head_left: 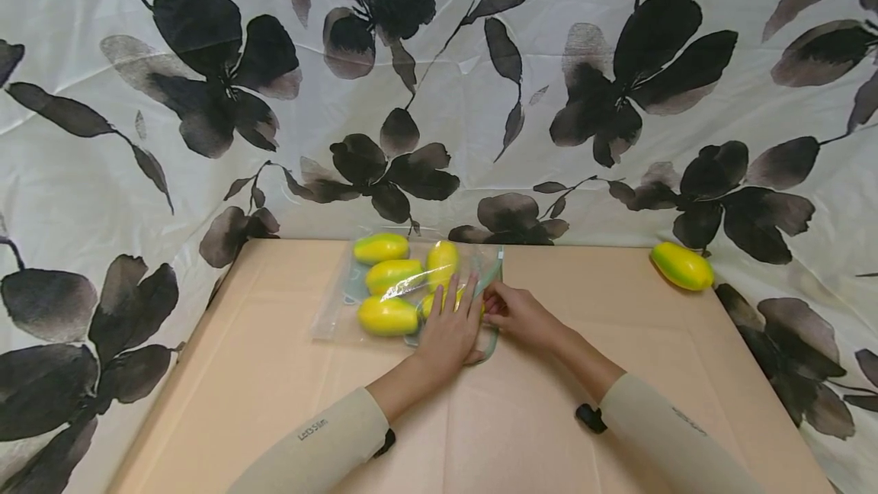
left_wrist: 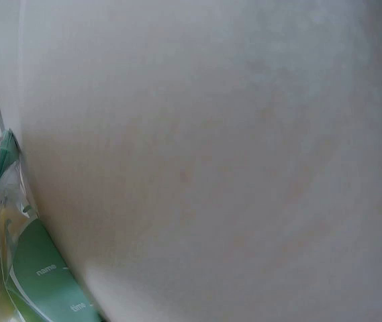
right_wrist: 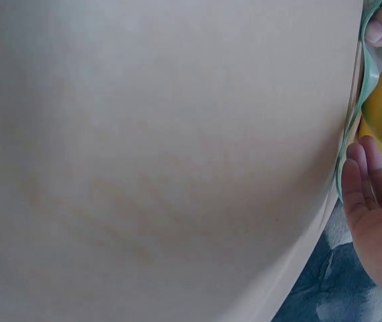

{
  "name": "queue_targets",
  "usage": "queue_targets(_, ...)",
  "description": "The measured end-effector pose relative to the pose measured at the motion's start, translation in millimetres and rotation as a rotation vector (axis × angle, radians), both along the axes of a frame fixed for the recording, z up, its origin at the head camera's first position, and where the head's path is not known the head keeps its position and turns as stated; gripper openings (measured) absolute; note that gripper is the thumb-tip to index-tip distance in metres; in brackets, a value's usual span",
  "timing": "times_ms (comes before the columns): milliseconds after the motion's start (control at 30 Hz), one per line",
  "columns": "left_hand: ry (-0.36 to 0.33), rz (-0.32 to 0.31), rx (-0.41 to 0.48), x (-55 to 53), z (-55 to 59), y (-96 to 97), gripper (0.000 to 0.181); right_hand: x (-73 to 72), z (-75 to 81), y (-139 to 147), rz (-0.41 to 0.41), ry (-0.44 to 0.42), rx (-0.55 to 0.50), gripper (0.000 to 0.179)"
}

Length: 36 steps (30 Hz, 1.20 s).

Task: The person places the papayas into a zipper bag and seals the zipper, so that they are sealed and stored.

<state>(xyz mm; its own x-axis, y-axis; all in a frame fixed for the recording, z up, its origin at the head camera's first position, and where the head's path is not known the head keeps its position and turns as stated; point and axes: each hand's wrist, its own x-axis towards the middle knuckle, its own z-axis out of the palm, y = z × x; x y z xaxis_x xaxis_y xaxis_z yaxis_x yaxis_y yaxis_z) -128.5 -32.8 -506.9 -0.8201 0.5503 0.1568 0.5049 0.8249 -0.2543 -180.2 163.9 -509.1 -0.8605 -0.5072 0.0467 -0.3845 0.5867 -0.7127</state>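
A clear zip bag (head_left: pixel 332 319) with a green zip edge holds several yellow-green mangoes (head_left: pixel 387 316) and lies at the table's far middle. My left hand (head_left: pixel 449 330) rests on the bag with its fingers extended over its right part, partly covering a mango. At the right edge, my right hand (head_left: pixel 517 315) pinches the zip strip. The left wrist view has the bag's green label (left_wrist: pixel 46 268) with the words "name" and "time". In the right wrist view, the mouth edge (right_wrist: pixel 348 127) runs beside fingers, and the pinch itself is not clear.
A single mango (head_left: pixel 682 265) lies outside the bag at the table's far right corner. The pale tan table (head_left: pixel 535 433) extends around the bag. Behind and beside it hangs white cloth (head_left: pixel 494 174) with dark flowers.
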Motion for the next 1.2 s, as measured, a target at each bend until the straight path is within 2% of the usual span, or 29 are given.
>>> queue_targets(267,-0.013,-0.002,-0.007,-0.2,0.4,1.5,0.115,5.2,3.4,21.2,-0.064,-0.006,-0.009,0.037)
queue_targets(433,-0.033,-0.002,0.008,-0.2,0.1,1.7,0.117,8.3,6.5,47.8,-0.159,-0.015,-0.014,0.042)
queue_targets(667,-0.053,-0.004,0.021,-0.4,0.3,1.0,0.116,7.9,13.7,96.0,-0.291,-0.015,0.04,0.05)
queue_targets(800,-0.049,-0.005,0.022,-0.9,-0.6,0.3,0.117,2.9,20.6,126.2,-0.348,0.047,0.072,0.052)
queue_targets(1067,-0.041,-0.002,0.028,-2.0,-1.8,-0.4,0.118,-12.5,45.7,185.9,-0.484,0.253,0.108,0.056)
queue_targets(1200,-0.044,-0.004,0.018,-1.6,-1.6,-0.8,0.118,-18.4,53.2,214.9,-0.557,0.306,0.153,0.059)
